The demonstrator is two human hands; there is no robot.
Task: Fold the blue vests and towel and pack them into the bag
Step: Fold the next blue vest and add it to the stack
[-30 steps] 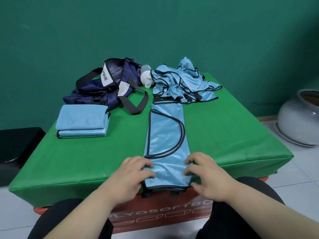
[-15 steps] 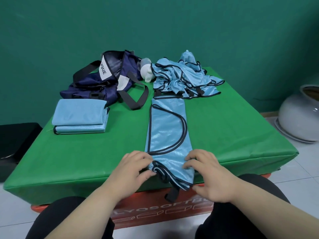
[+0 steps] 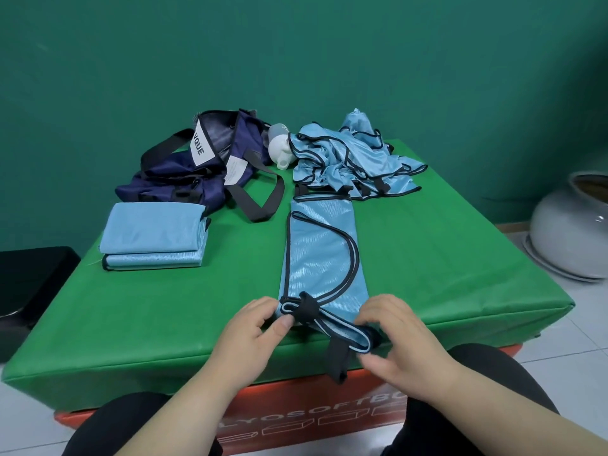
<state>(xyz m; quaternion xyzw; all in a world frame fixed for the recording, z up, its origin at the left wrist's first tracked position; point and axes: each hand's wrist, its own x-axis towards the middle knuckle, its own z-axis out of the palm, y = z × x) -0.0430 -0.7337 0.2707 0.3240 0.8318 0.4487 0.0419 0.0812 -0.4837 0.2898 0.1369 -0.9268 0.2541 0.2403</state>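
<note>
A light-blue vest (image 3: 320,255) with black trim lies folded into a long narrow strip down the middle of the green table (image 3: 427,258). Its near end is lifted and turned back. My left hand (image 3: 253,330) pinches that end at its left corner, and my right hand (image 3: 401,340) grips its right side; a black strap hangs below the edge. A heap of unfolded blue vests (image 3: 348,159) sits at the back. A folded blue stack (image 3: 153,236) lies at the left. The navy bag (image 3: 197,169) stands open at the back left.
A white and grey bottle (image 3: 279,149) lies between the bag and the vest heap. A grey ceramic pot (image 3: 572,225) stands on the floor to the right. A black object (image 3: 29,284) sits left of the table. My knees are under the near edge.
Both hands have lifted the near end of the vest strip off the table edge and rolled it back toward the far side. A black strap now dangles from the fold.
</note>
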